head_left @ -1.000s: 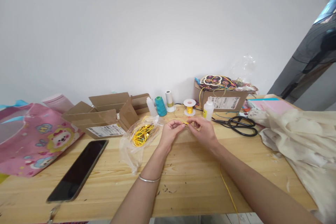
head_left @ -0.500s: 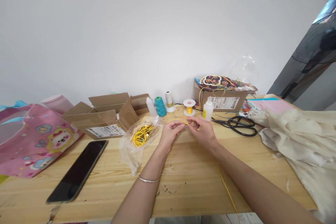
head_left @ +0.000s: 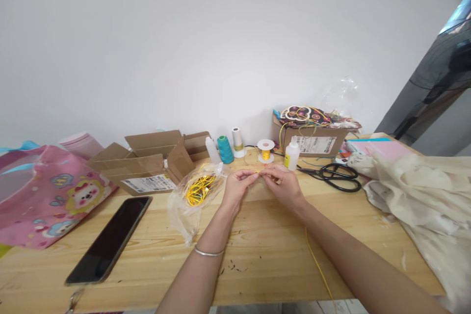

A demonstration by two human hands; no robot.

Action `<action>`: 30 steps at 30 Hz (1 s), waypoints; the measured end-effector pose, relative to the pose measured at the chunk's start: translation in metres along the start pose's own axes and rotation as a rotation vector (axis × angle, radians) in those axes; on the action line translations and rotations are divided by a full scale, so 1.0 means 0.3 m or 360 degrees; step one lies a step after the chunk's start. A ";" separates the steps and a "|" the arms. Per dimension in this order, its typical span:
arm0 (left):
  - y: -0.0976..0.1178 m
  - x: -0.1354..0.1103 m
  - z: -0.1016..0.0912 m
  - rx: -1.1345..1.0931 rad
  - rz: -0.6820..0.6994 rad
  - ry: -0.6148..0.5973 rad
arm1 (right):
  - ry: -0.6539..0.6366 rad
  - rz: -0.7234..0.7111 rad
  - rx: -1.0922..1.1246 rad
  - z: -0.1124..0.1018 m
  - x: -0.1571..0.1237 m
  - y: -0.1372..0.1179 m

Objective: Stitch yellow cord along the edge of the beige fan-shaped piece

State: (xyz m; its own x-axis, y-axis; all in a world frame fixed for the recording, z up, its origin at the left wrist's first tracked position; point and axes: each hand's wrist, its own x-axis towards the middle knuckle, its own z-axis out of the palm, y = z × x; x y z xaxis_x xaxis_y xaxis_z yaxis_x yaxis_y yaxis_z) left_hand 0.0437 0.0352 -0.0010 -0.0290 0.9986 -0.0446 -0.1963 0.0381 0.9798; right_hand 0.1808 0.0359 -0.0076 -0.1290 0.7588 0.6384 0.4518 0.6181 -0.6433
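My left hand (head_left: 240,185) and my right hand (head_left: 282,184) meet above the middle of the table, fingertips pinched close together on a thin yellow cord (head_left: 317,263). Only a short bit of it shows between the fingers; its long end comes out under my right forearm and drops over the table's front edge. Left of my hands lies a clear plastic bag (head_left: 184,221) holding a tangle of yellow cord (head_left: 199,190). Just behind them stand a white spool wound with yellow thread (head_left: 265,154) and a small white bottle with a yellow label (head_left: 292,156).
Black scissors (head_left: 333,175) and cream cloth (head_left: 415,201) lie on the right. A teal thread cone (head_left: 225,150), an open cardboard box (head_left: 143,169) and a filled box (head_left: 312,141) stand along the wall. A phone (head_left: 110,240) and a pink bag (head_left: 55,196) are on the left.
The fingers of my right hand have shifted slightly over the cord, and less of it shows between my fingertips. The hanging cord has moved a little to the left.
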 end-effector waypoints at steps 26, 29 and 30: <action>0.005 0.005 0.009 0.0171 0.0321 -0.0072 | -0.0008 0.0168 -0.0094 -0.010 0.005 -0.012; 0.002 0.004 0.012 0.0212 0.0341 -0.0083 | -0.0035 0.0233 -0.0035 -0.011 0.010 -0.013; 0.001 0.004 0.013 0.0220 0.0344 -0.0089 | -0.0052 0.0277 0.0011 -0.011 0.013 -0.014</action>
State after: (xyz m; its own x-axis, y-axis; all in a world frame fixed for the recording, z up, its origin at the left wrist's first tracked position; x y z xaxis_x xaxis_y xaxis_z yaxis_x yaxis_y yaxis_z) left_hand 0.0474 0.0366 0.0000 -0.0009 0.9845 0.1756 -0.0554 -0.1754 0.9829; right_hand 0.1814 0.0357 -0.0010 -0.0778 0.8607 0.5031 0.4638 0.4780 -0.7460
